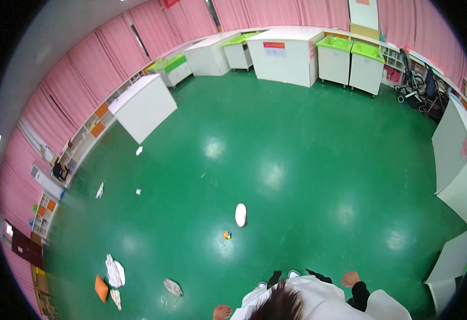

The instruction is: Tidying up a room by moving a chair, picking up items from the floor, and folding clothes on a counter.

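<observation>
A glossy green floor spans the scene. Near left on it lies a grey crumpled cloth-like bundle, long axis running far left to near right. A smooth white oval object lies farther off, long axis near to far. The left hand is nearer to both, with the bundle to its left; the right hand is well apart. Both hands appear released, nothing visible in either. A small multicoloured toy-like cluster sits near-left of the oval.
</observation>
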Demonstrator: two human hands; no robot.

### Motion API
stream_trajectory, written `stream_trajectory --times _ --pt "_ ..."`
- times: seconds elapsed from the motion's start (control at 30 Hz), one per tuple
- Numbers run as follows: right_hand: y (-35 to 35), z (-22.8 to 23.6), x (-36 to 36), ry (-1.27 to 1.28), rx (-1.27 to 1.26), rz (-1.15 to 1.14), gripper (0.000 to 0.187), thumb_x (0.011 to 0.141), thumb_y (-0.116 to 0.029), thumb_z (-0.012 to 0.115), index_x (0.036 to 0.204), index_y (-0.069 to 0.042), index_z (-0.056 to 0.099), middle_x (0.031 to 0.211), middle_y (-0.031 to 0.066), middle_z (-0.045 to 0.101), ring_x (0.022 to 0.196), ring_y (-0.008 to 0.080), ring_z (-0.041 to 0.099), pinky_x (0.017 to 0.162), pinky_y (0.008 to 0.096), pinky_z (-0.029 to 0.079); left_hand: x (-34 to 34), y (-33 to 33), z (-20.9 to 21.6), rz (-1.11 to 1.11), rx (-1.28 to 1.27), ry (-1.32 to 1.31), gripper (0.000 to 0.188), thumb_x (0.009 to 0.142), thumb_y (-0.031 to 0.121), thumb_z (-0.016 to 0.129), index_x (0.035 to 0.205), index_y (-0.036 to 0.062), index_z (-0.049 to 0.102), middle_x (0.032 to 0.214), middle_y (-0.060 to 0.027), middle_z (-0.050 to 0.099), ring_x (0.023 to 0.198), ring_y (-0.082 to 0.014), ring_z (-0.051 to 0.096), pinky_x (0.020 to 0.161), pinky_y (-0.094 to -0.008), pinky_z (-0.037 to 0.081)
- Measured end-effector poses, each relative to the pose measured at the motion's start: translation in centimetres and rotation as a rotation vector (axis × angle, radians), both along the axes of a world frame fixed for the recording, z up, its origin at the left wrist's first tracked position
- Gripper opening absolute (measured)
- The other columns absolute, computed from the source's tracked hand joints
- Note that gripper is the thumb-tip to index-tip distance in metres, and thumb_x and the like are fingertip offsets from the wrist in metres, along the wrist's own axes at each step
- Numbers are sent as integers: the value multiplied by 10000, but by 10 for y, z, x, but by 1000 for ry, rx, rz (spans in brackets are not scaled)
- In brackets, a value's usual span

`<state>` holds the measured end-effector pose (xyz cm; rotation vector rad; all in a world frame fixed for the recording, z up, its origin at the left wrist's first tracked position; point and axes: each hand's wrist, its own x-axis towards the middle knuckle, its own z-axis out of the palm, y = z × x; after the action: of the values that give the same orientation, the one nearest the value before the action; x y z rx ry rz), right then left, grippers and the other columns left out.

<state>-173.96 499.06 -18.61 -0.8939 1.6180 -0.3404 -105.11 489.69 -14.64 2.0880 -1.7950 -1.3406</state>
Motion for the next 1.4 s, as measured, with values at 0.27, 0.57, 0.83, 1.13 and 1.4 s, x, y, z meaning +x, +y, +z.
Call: stream_trajectory --times 0.27,0.57,0.83,1.13,1.4 --pt "15 16 45 -315 211 -701 240 774 -269 417 819 -70 543 867 117 595 690 261 563 606 411 467 -25 -79 -17 -299 -93 68 289 871 220 383 962 73 614 1012 -100 594 935 -239 551 832 -337 418" --pt "40 -34 7 -271 91 -614 296 698 -273 507 951 -136 574 931 55 590 824 283 563 678 450 443 -35 -22 -35 -293 69 114 286 879 230 385 973 70 602 986 -100 598 936 -238 553 830 -350 420" --pt "53 -45 13 860 -129 696 177 647 -311 589 733 -171 652 773 34 620 738 224 595 587 382 466 -52 29 -48 -198 197 258 274 879 226 394 973 63 594 971 -92 602 921 -223 559 807 -344 431" --pt "-35 4 28 278 -172 214 219 696 -320 502 749 -128 592 776 91 608 734 255 594 549 399 433 -53 57 -53 -64 321 428 262 879 221 404 972 56 586 955 -84 608 905 -206 566 781 -337 444" --pt "1 -21 -46 -436 306 -410 271 795 -308 373 829 -70 498 788 191 594 743 309 594 546 424 422 -67 17 -19 430 382 466 209 854 226 473 947 59 557 846 -68 617 763 -165 587 652 -292 468"
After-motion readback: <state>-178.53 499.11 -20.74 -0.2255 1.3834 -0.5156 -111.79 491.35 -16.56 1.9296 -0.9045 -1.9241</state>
